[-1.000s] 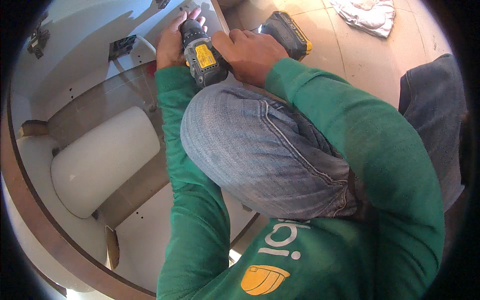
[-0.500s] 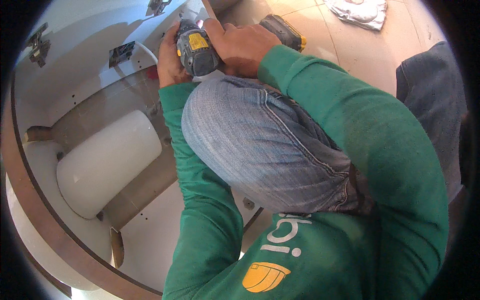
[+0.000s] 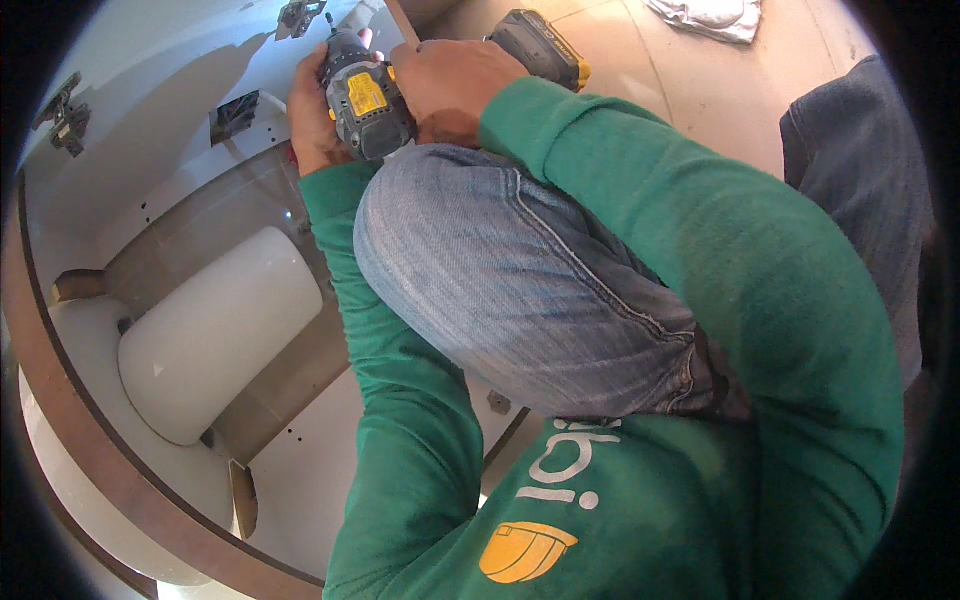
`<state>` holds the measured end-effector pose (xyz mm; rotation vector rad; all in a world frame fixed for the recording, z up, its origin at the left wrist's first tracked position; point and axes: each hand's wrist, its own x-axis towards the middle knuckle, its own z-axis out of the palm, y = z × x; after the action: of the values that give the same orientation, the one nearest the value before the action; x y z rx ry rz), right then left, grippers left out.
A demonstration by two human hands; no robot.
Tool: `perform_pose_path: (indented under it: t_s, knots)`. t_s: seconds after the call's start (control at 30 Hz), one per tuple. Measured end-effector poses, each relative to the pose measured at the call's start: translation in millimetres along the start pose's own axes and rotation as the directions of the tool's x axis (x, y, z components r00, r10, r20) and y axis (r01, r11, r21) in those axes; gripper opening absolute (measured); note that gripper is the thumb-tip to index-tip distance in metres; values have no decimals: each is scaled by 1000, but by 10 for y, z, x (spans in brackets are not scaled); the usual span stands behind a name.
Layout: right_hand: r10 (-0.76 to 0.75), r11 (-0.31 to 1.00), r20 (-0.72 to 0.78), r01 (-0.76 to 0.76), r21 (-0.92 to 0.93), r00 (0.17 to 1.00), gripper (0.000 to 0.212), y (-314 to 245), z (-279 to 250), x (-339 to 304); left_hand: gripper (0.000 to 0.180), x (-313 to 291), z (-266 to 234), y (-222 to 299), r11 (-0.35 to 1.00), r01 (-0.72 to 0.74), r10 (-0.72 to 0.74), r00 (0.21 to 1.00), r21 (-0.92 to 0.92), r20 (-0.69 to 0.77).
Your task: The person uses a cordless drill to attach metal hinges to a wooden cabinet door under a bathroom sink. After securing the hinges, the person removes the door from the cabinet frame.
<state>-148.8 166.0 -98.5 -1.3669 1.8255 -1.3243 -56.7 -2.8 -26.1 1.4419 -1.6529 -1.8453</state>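
Note:
A black and yellow cordless drill (image 3: 372, 108) is held in both my hands above my raised knee. My right hand (image 3: 455, 88) is closed round its handle, with the battery (image 3: 545, 48) sticking out to the right. Along the drill's left side my left hand (image 3: 312, 112) grips the body, its fingertips partly hidden behind the front end. The bit (image 3: 331, 20) points away from me, close beside a metal hinge (image 3: 297, 18) on the white panel (image 3: 170, 60). Whether the bit touches anything there, I cannot tell.
A second metal hinge (image 3: 66, 115) is on the same panel at the far left. A dark rectangular piece (image 3: 234, 118) sits by the panel's lower edge. A white pedestal (image 3: 222, 335) lies inside the brown-edged cabinet (image 3: 95, 455). A white cloth (image 3: 708, 14) rests on the tiled floor.
Both hands and the drill have shifted a little left and away from me. The bit now shows clearly near the upper hinge.

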Motion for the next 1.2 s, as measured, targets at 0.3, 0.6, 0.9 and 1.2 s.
perform_pose_path:
  t_s: [0.3, 0.6, 0.9, 1.2]
  knots:
    - [-30, 1000, -14, 30, -2, 999, 57, -115, 54, 48, 56, -48, -111, 88, 999, -27, 27, 1000, 32, 10]
    - [-23, 1000, -57, 23, -12, 998, 53, -141, 113, 118, 57, 66, -191, 172, 998, 27, -33, 994, 60, 105]
    - [8, 1000, -22, -8, -17, 1000, 55, -167, 150, 113, 56, 25, -197, 117, 996, -32, 28, 998, 77, 63]
    - [39, 999, -13, -39, 9, 999, 57, -185, 104, 94, 56, -32, -80, 94, 962, -154, 147, 988, 225, 48]
